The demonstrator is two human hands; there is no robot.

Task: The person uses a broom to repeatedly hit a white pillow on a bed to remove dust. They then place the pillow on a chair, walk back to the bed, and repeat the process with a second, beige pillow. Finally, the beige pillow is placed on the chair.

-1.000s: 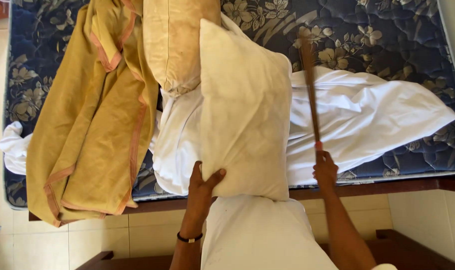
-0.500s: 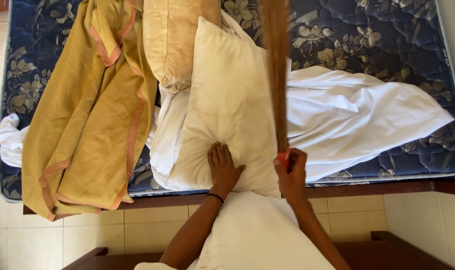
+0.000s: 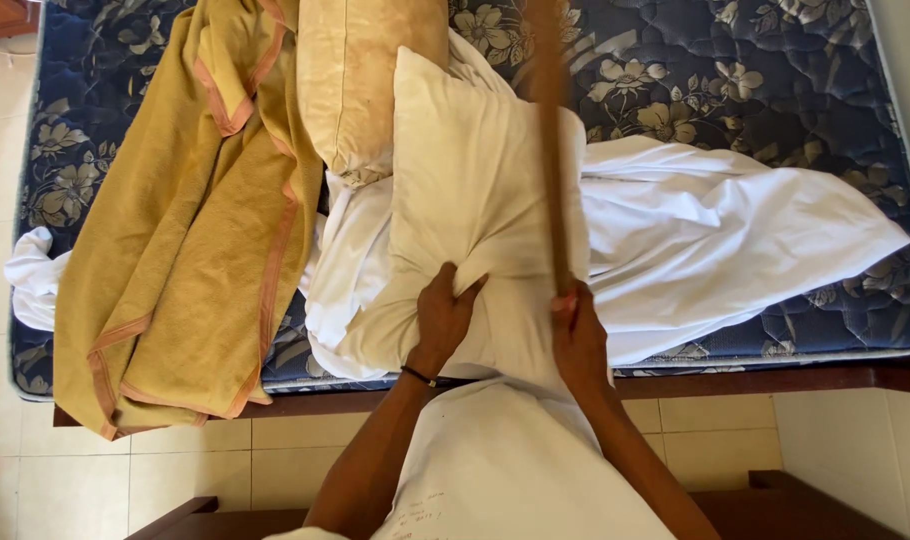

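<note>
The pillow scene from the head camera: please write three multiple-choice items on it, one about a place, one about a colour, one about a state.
1. Where does the mustard blanket lie?
A. left part of the mattress
B. floor
C. right part

2. What colour is the bedsheet?
A. blue
B. white
C. green

3. What does the left hand do?
A. hangs free
B. points
C. grips the cream pillow

Answers: 1 A, it drapes over the left edge. 2 B, plain white. 3 C, its fingers pinch the pillow, while the right hand holds a brown stick.

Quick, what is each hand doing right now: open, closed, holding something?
Left hand: closed, gripping the white pillow.
Right hand: closed around the brown stick.
</note>
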